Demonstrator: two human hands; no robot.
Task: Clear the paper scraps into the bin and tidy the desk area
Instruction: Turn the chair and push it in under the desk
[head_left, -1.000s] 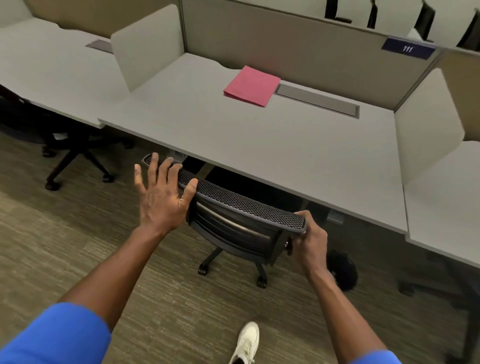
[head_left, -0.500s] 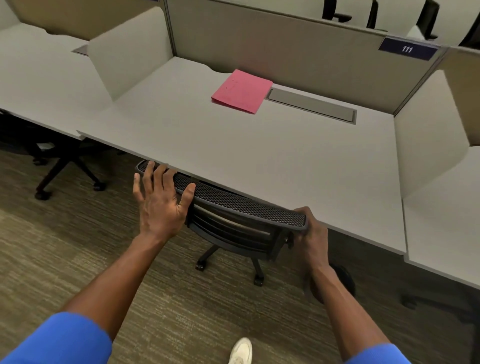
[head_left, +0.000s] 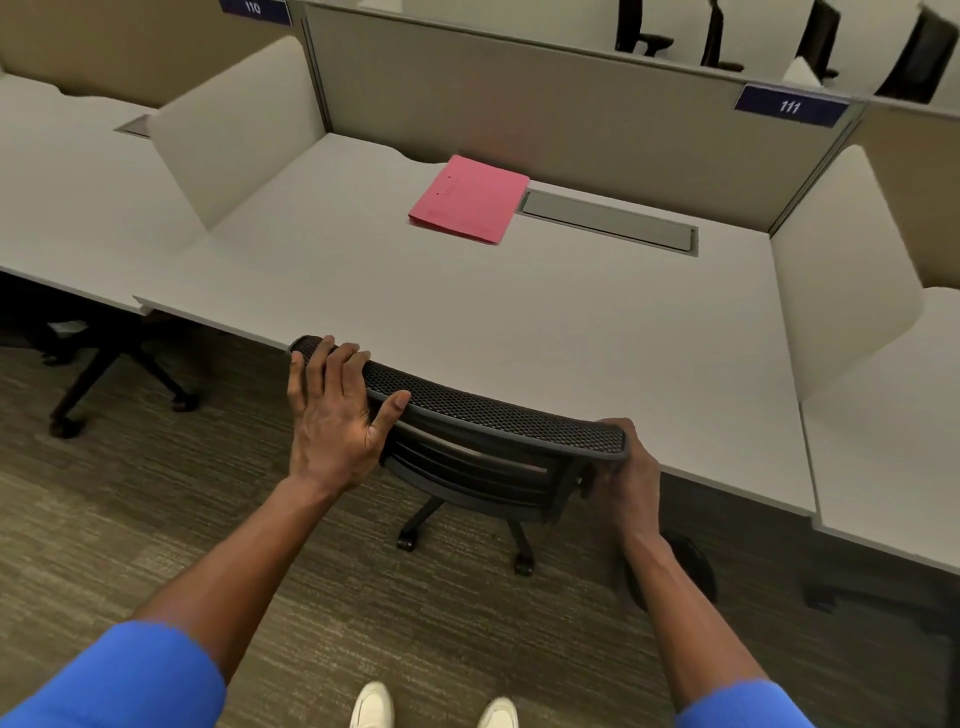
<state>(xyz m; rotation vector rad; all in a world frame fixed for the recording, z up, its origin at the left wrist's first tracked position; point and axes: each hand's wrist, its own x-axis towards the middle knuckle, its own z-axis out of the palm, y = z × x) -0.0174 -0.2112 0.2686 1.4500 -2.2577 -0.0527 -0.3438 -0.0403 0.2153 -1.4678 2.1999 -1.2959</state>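
Note:
A black mesh office chair (head_left: 498, 415) stands tucked against the front edge of the grey desk (head_left: 519, 322), its backrest top touching the desk edge. My left hand (head_left: 332, 415) lies over the left end of the backrest, fingers curled on its top. My right hand (head_left: 626, 473) grips the right end of the backrest from below. A pink folder (head_left: 467, 200) lies flat near the back of the desk. No paper scraps show on the desk. A dark round object (head_left: 691, 566), perhaps the bin, sits on the floor behind my right forearm.
Grey partition panels (head_left: 519, 104) enclose the desk, with a label reading 111 (head_left: 789, 106). A cable hatch (head_left: 608, 223) is set into the desktop beside the folder. Another chair base (head_left: 104, 374) stands under the left desk. My white shoes (head_left: 431, 712) are on the carpet.
The chair has rolled forward under the desk until its backrest meets the desk edge. My left hand went from flat against the backrest to curled over its top. I have stepped closer.

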